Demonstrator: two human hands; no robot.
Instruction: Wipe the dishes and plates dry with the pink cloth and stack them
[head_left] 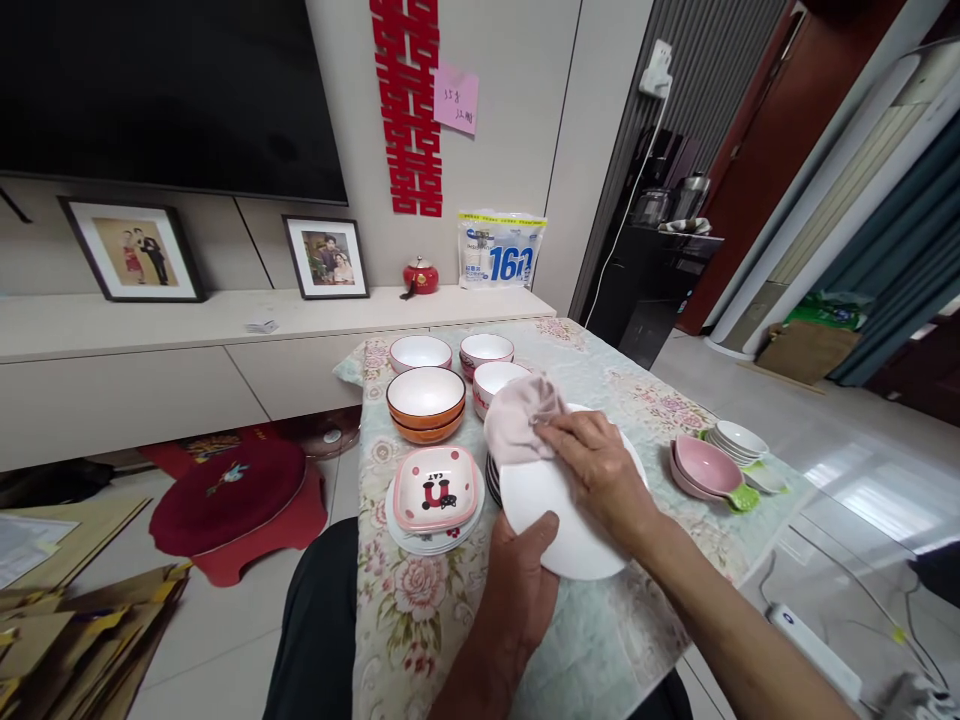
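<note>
A white plate (574,520) is tilted up over the table, gripped at its lower left rim by my left hand (521,580), the thumb lying on its face. My right hand (600,465) presses a pale pink cloth (521,420) against the upper part of the plate, fingers closed on it. Dark-rimmed dishes behind the plate are mostly hidden. To the left sits a square pink cat dish (437,490) on a stack of white plates (431,545). Orange bowls (426,400) are stacked beyond it.
Further bowls (420,353) stand at the back of the flowered tablecloth (420,620). Pink leaf-handled bowls (705,468) and small white dishes (739,440) lie at the right. A red stool (240,500) and flattened cardboard (82,640) are on the floor at left.
</note>
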